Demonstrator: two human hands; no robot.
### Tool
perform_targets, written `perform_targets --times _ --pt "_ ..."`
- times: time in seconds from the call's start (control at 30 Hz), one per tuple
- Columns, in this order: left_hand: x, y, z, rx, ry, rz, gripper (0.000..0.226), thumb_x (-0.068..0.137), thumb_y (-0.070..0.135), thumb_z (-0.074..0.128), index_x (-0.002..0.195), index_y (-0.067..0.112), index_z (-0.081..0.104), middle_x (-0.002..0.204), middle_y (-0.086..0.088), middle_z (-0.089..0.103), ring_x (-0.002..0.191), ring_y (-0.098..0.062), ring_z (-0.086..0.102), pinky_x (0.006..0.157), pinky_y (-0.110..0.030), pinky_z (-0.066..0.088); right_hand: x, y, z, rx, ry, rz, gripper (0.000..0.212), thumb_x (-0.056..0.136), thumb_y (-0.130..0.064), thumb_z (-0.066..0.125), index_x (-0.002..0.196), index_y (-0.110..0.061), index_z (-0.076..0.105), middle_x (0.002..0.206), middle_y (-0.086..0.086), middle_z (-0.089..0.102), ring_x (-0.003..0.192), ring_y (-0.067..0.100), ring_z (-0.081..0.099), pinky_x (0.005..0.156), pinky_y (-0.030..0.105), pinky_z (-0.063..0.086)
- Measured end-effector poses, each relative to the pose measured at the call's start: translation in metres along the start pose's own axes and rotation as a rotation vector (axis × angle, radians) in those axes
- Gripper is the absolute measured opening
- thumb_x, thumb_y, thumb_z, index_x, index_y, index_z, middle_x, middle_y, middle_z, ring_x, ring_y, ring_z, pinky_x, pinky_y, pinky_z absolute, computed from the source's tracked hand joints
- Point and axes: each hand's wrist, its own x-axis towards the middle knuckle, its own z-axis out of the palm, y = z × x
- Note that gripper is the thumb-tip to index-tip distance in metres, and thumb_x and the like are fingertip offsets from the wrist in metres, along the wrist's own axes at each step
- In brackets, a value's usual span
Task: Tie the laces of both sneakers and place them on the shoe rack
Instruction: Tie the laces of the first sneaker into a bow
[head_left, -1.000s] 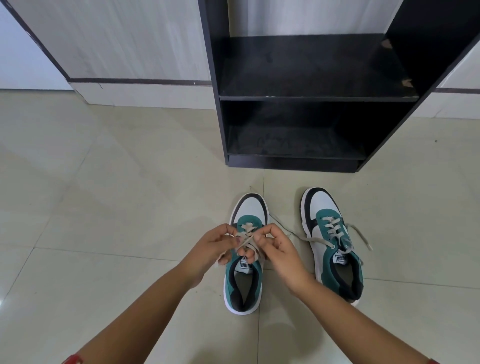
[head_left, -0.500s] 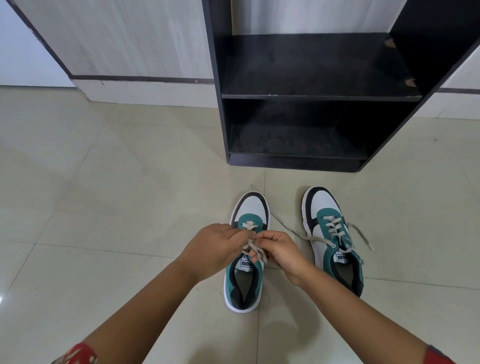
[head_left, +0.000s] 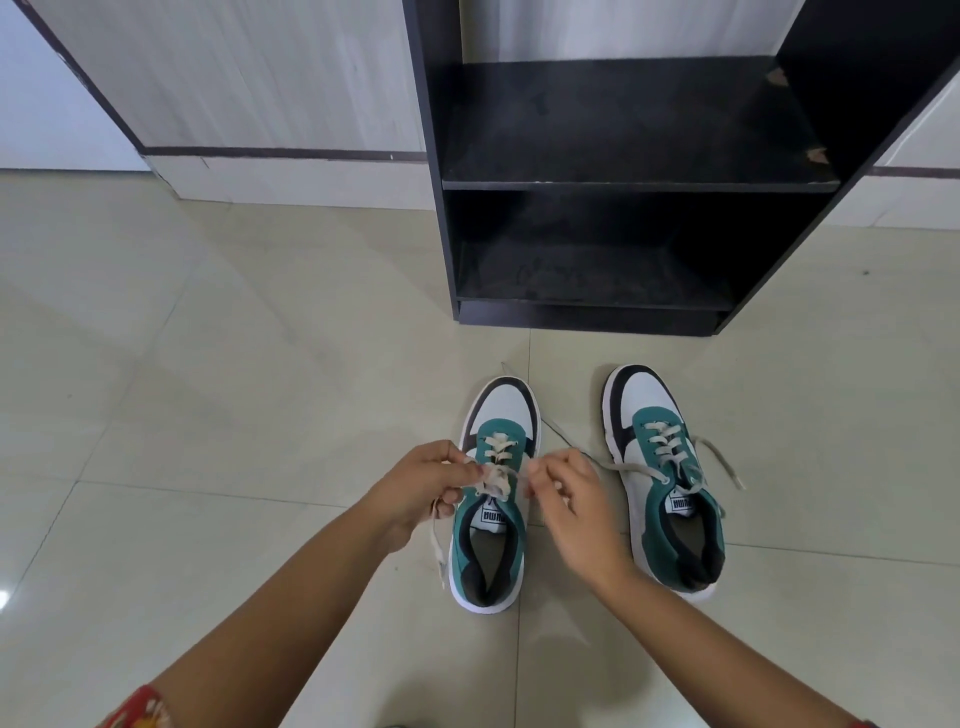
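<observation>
While both hands pull apart to cinch its laces, left hand and right hand pinch a strand each over the lower-centre sneaker, facing the shoe rack above

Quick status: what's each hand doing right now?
Left hand: closed, pinching the lace of the left sneaker.
Right hand: closed, fingers pinching the same lace's other side.

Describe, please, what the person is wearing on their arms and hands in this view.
Both hands, left hand and right hand, are bare, with no gloves, rings or watch visible. The forearms are bare too. A red patterned sleeve edge shows at the left arm, and a sliver of red at the right.
</observation>
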Motion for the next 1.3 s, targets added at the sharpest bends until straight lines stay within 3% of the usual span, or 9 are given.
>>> perform_targets --times 0.13,0.27,0.33,0.43,0.6,0.7,0.77,1.0,1.3 --pt "-0.003 -0.006 0.003 -0.043 0.044 0.0 0.019 0.08 0.008 0.07 0.069 0.011 0.053 0.061 -0.004 0.053 0.041 -0.007 0.039 0.048 -0.022 0.033 -0.012 -0.001 0.001 -0.013 -0.205 0.056 0.043 0.084 -0.056 0.053 0.071 -0.015 0.056 0.065 -0.002 0.055 0.06 0.007 0.048 0.058 0.024 0.039" --pt "-0.004 -0.007 0.005 -0.002 0.087 0.022 0.015 0.079 0.013 0.071 0.075 0.01 0.057 0.068 -0.005 0.061 0.05 -0.011 0.049 0.054 -0.025 0.042 -0.008 -0.002 0.008 0.113 -0.201 0.074 0.03 0.091 -0.027 0.057 0.066 -0.011 0.054 0.061 -0.002 0.053 0.059 0.009 0.046 0.06 0.025 0.038" --pt "-0.005 -0.006 0.003 -0.025 0.149 0.041 0.014 0.081 0.015 0.069 0.077 0.01 0.057 0.077 -0.006 0.071 0.065 -0.015 0.064 0.065 -0.027 0.05 -0.005 -0.002 0.003 0.247 -0.142 0.132 0.033 0.091 -0.014 0.054 0.059 -0.011 0.051 0.055 -0.004 0.048 0.053 0.008 0.042 0.057 0.023 0.035" --pt "-0.005 -0.013 -0.005 -0.096 0.229 0.024 0.013 0.083 0.017 0.067 0.08 0.01 0.057 0.092 -0.003 0.074 0.082 -0.018 0.066 0.073 -0.032 0.052 -0.005 -0.001 -0.004 0.44 -0.059 0.279 0.039 0.092 -0.007 0.05 0.053 -0.013 0.045 0.045 -0.007 0.04 0.046 0.01 0.035 0.053 0.025 0.031" --pt "0.002 -0.03 -0.012 -0.372 0.289 -0.114 0.011 0.086 0.021 0.064 0.089 0.012 0.058 0.092 0.001 0.076 0.057 -0.005 0.059 0.047 -0.017 0.043 -0.009 0.008 -0.002 0.813 0.001 0.562 0.042 0.091 -0.014 0.046 0.049 -0.015 0.041 0.053 0.0 0.051 0.054 0.015 0.046 0.06 0.029 0.038" --pt "0.006 -0.036 -0.015 -0.371 0.322 -0.174 0.015 0.087 0.022 0.063 0.096 0.01 0.064 0.093 0.003 0.074 0.055 -0.002 0.056 0.044 -0.016 0.038 -0.009 0.012 -0.005 1.058 0.058 0.617 0.045 0.091 -0.01 0.043 0.046 -0.016 0.039 0.074 0.004 0.071 0.053 0.008 0.059 0.049 0.019 0.045" --pt "0.008 -0.039 -0.014 -0.363 0.321 -0.193 0.017 0.087 0.022 0.063 0.094 0.008 0.069 0.092 0.001 0.071 0.059 -0.004 0.053 0.042 -0.016 0.037 -0.01 0.007 -0.005 1.155 0.067 0.634 0.042 0.091 -0.01 0.042 0.05 -0.017 0.035 0.073 0.005 0.072 0.047 0.008 0.059 0.041 0.017 0.045" --pt "0.015 -0.04 -0.018 -0.348 0.419 -0.081 0.01 0.086 0.016 0.064 0.087 0.008 0.057 0.07 0.006 0.075 0.05 -0.006 0.045 0.037 -0.015 0.036 -0.003 0.002 -0.009 0.975 0.105 0.65 0.035 0.09 -0.009 0.038 0.057 -0.018 0.035 0.048 -0.005 0.046 0.045 0.011 0.043 0.044 0.021 0.037" --pt "0.008 -0.046 -0.011 -0.249 0.497 0.011 0.018 0.088 0.018 0.062 0.08 0.008 0.048 0.091 -0.008 0.074 0.06 -0.017 0.05 0.06 -0.029 0.049 -0.005 0.008 -0.011 0.763 0.08 0.687 0.028 0.09 -0.013 0.043 0.062 -0.018 0.043 0.051 -0.004 0.047 0.042 0.01 0.039 0.044 0.023 0.035"
